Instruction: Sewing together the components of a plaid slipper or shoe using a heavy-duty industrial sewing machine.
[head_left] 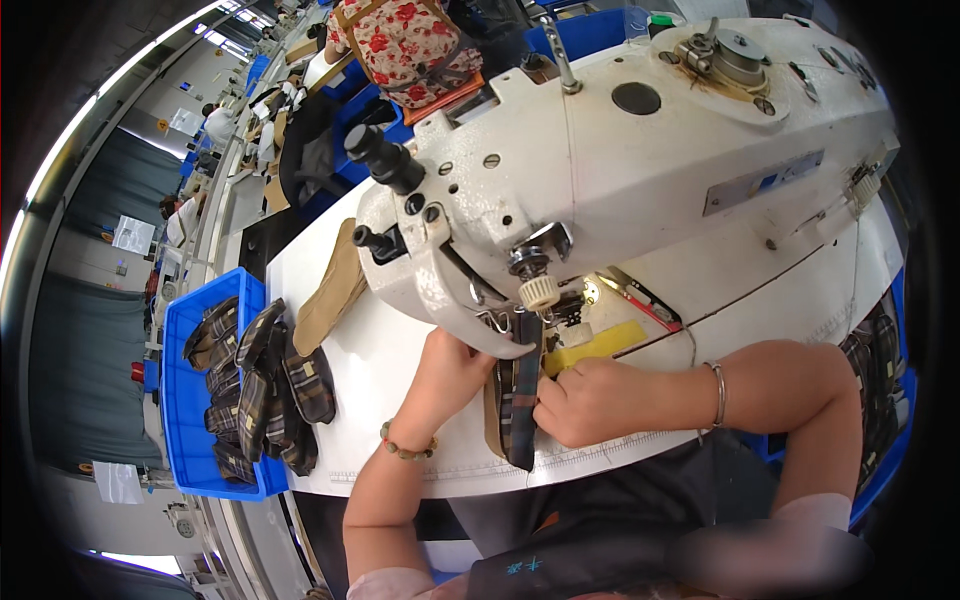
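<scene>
A white industrial sewing machine [640, 150] reaches over the table in front of me. Below its needle area lies a dark plaid fabric piece [523, 410] with a tan layer along its left side, its long end pointing toward me. My left hand [452, 372] grips the left edge of this piece, its fingertips partly hidden behind the machine's curved white lever [450, 305]. From the right, my right hand [590, 402] holds the opposite edge with curled fingers, close to a yellow strip [598, 345] on the machine bed.
At left, a blue bin [180, 400] holds several plaid fabric pieces [262, 385], some overhanging the table. A tan cut piece [335, 290] lies behind my left hand. Red-handled tweezers [645, 303] rest beside the needle area. Another blue bin [880, 440] stands at right.
</scene>
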